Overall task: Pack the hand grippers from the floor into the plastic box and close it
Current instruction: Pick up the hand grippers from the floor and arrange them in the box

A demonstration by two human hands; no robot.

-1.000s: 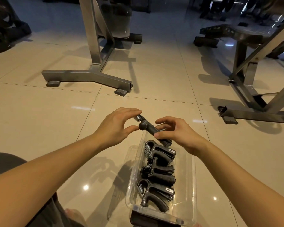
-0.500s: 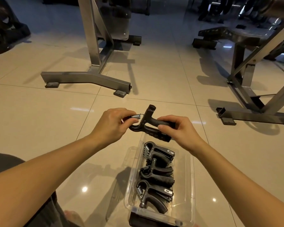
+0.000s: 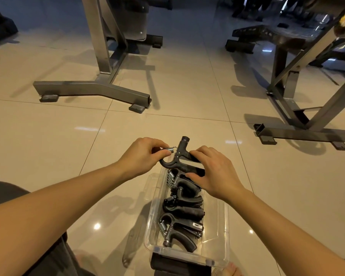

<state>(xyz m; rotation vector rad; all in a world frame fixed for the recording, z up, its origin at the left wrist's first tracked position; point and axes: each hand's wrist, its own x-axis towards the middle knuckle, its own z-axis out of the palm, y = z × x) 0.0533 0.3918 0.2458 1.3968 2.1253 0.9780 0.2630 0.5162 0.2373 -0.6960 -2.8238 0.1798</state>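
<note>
A black hand gripper with a steel spring hangs just over the far end of the clear plastic box. My left hand pinches its spring end. My right hand grips its two handles from the right. Inside the box lie three more black hand grippers in a row, springs to the left. The box stands open on the tiled floor right in front of me. A dark flat piece lies against its near end.
A steel gym frame base stands on the floor ahead to the left. Another frame foot and a bench sit to the right. My feet are beside the near end of the box.
The gripper has been turned from end-on to flat, with its knob pointing away. My left hand closed onto the spring and both hands lowered it slightly toward the box.
</note>
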